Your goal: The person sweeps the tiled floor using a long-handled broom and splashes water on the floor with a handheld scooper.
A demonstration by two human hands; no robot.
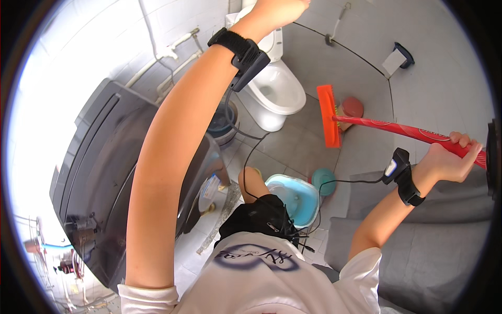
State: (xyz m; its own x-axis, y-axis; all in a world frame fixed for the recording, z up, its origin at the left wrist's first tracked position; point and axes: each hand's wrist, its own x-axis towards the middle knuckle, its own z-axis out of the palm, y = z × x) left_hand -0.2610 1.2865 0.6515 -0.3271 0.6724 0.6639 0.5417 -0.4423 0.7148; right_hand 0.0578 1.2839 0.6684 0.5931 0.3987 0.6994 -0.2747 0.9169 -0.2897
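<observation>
My right hand (452, 159) is closed around the red handle (402, 128) of a floor brush, at the right side of the view. Its wide orange head (328, 116), with yellowish bristles along one side, is held up toward the middle, well apart from my left hand. My left arm reaches far forward past the toilet (280, 91). At the top edge the left hand (285, 10) is partly cut off, so its fingers and anything in them cannot be made out. Each wrist carries a strapped black device with a cable.
A dark grey appliance (104, 172) stands at left, with a dark bucket (224, 123) beyond it. Near my legs sit a light-blue basin (308, 204) and a teal bowl (324, 180). A paper holder (403, 56) hangs on the wall. Grey fabric (429, 246) lies at right.
</observation>
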